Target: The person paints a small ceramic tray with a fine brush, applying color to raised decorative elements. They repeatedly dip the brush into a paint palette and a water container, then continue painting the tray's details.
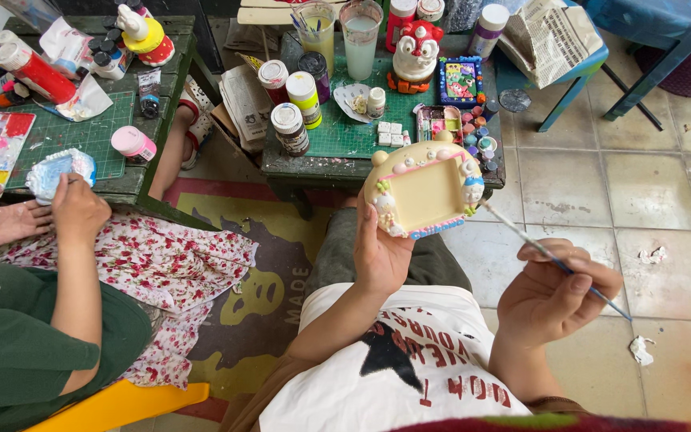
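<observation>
My left hand (381, 252) grips the plaster frame (424, 190) at frame centre; my right hand (557, 292) pinches a thin brush (549, 258), painting its right edge; next needs a steady tip.

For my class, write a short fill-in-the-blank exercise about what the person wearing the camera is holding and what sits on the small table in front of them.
1. The left hand holds up a cream plaster ____ edged with small figures.
2. The right hand holds a thin ____ whose tip points at that piece.
3. The green mat on the small table carries paint ____ with white lids.
4. At the neighbouring table, another person's hands hold a piece painted ____.

Missing words: frame; paintbrush; jars; blue
</observation>
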